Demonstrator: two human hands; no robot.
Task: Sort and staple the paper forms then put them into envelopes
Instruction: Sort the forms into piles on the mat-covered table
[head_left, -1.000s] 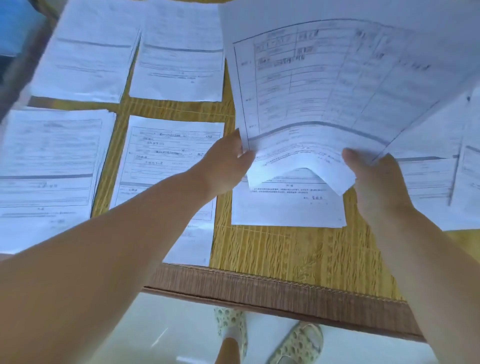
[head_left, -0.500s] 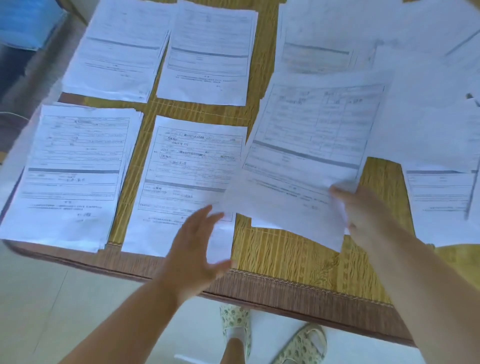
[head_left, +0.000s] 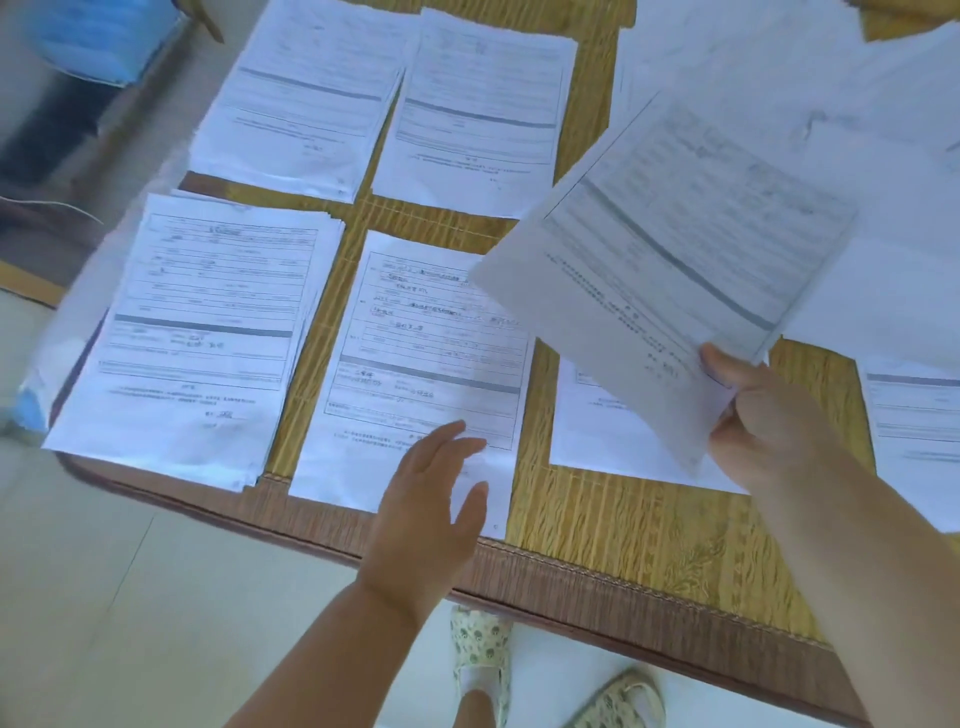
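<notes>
The loose form (head_left: 670, 270) you're sorting is up off the table, tilted, pinched at its near corner by your right hand (head_left: 763, 421), thumb on top and fingers curled beneath, above the right half of the table (head_left: 613, 525). Under it lies another sheet (head_left: 613, 441), partly covered, so you can't read from here which pile it belongs with. Your left hand (head_left: 431, 514) hovers over the near edge of the front middle pile (head_left: 421, 364), fingers straight and slightly spread, holding nothing; whether the fingertips touch the paper you cannot tell. To its left, at the front left corner, sits a thicker pile (head_left: 197, 332) whose near edge overhangs the table. Two more piles lie along the far edge, far left (head_left: 306, 98) and far middle (head_left: 483, 114). The risks, as a judgement: one corner pinch lets the sheet flop or slip when you swing it, the forms look alike so it may land on the wrong pile, and a sweep of your left forearm could push the overhanging pile to the floor.
</notes>
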